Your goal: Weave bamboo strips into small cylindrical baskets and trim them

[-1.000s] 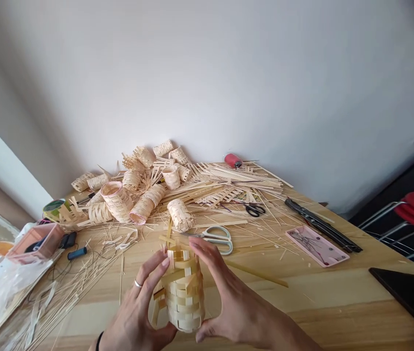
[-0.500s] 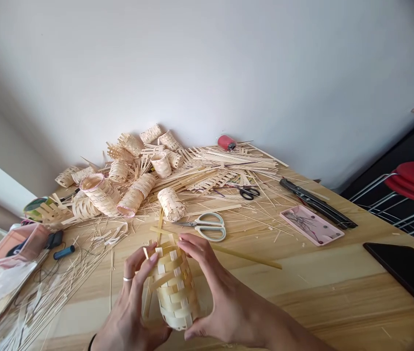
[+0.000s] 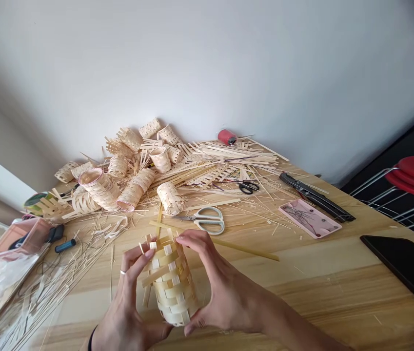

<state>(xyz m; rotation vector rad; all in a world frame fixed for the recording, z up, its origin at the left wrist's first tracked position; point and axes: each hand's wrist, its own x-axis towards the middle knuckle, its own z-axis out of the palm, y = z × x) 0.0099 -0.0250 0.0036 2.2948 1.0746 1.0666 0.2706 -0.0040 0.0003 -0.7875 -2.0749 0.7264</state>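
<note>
A small woven basket [image 3: 173, 287] of pale flat strips stands upright between my two hands near the table's front. My left hand [image 3: 128, 292] grips its left side, fingertips at the top rim and thumb low by the base. On the opposite side my right hand [image 3: 214, 287] curves around it, fingers at the rim and thumb against the bottom edge. Loose strip ends stick out at the top and left. Just beyond the basket lie white-handled scissors [image 3: 209, 220] and a long yellowish strip [image 3: 245, 249].
Several woven baskets [image 3: 99, 187] and a heap of strips [image 3: 225, 163] fill the back of the table. To the right are black scissors [image 3: 248, 187], a pink tray [image 3: 307, 219] with thin metal pieces, and a black tablet-like slab [image 3: 400, 265]. A pink bin [image 3: 27, 236] stands left.
The view has shifted slightly, so the table's contents sit a little higher. Both hands keep hold of the basket, which leans slightly differently; little else differs.
</note>
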